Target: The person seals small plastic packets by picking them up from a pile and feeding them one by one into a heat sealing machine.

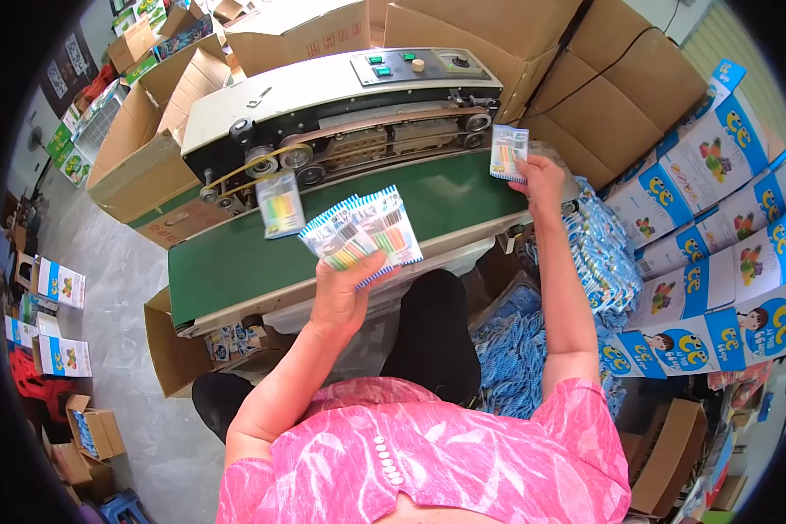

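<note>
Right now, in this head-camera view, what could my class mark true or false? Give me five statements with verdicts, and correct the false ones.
1. The left grip holds more than one packet. True.
2. The right grip is empty. False: it holds a single packet.
3. The belt is bright red. False: it is green.
4. Blue-and-white printed cartons are to the right of the belt. True.
5. The person's shirt is plain black. False: it is patterned pink.
</note>
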The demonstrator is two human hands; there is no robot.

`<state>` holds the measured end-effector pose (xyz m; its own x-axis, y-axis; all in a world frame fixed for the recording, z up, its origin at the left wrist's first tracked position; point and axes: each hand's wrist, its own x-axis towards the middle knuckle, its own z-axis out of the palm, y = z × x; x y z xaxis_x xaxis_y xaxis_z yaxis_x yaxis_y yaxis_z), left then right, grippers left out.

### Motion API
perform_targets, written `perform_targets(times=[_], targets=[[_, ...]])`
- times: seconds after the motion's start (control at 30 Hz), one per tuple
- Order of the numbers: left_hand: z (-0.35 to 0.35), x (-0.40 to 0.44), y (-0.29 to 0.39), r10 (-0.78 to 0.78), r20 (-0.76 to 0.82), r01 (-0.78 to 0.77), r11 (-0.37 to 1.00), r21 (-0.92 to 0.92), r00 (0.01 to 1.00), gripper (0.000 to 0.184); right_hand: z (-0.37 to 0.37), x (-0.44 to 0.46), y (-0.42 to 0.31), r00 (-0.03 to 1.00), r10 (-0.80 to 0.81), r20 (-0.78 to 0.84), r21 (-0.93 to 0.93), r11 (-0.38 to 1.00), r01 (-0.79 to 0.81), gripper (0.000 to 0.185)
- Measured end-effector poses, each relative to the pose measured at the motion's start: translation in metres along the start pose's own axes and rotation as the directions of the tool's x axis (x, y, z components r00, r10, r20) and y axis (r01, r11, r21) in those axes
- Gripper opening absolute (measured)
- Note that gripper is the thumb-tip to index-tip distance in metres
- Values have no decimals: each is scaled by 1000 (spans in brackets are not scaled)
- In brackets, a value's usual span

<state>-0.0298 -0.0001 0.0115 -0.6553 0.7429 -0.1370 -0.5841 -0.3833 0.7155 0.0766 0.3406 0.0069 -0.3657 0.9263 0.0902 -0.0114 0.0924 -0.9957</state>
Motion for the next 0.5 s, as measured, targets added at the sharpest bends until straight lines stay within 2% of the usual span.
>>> perform_targets(times=[0.1, 0.13, 0.23, 0.27, 0.3, 0.33, 0.37, 0.4, 0.47, 0.5], targets=[[1, 1, 1, -17, 17, 17, 1000, 16, 1000, 45, 11, 19, 2, 988, 30, 149, -102, 995, -15, 22], [0, 1, 1, -20, 29, 19, 1000, 19, 999, 45, 15, 20, 1, 988, 32, 151, -98, 995, -17, 22], [-1, -2, 4, -27, 40, 25, 999, 29, 999, 43, 27, 15, 1, 974, -85, 211, -290, 946, 146, 21], [-1, -1, 7, -25, 46, 24, 999, 29, 999, 40, 30, 10, 3, 973, -83, 217, -288, 947, 145, 21], [-1, 0, 9, -24, 51, 22, 999, 27, 998, 38, 33, -6, -4, 913, -356, 198, -468, 784, 407, 20], [-1, 1, 9, -22, 43, 21, 1000, 23, 999, 38, 37, -25, -11, 769, -594, 235, -621, 517, 589, 19], [0, 2, 8, -15, 45, 14, 1000, 20, 999, 38, 45, -52, -19, 854, -406, 326, -386, 768, 512, 18], [1, 2, 7, -10, 47, 9, 1000, 18, 999, 38, 54, -82, -27, 863, -219, 456, -146, 938, 315, 16], [3, 3, 6, -9, 44, 8, 1000, 22, 999, 37, 66, -132, -46, 696, -138, 705, 39, 987, 155, 16], [6, 4, 5, -10, 50, 9, 1000, 18, 999, 37, 68, -144, -43, 695, -134, 707, 40, 988, 149, 16]])
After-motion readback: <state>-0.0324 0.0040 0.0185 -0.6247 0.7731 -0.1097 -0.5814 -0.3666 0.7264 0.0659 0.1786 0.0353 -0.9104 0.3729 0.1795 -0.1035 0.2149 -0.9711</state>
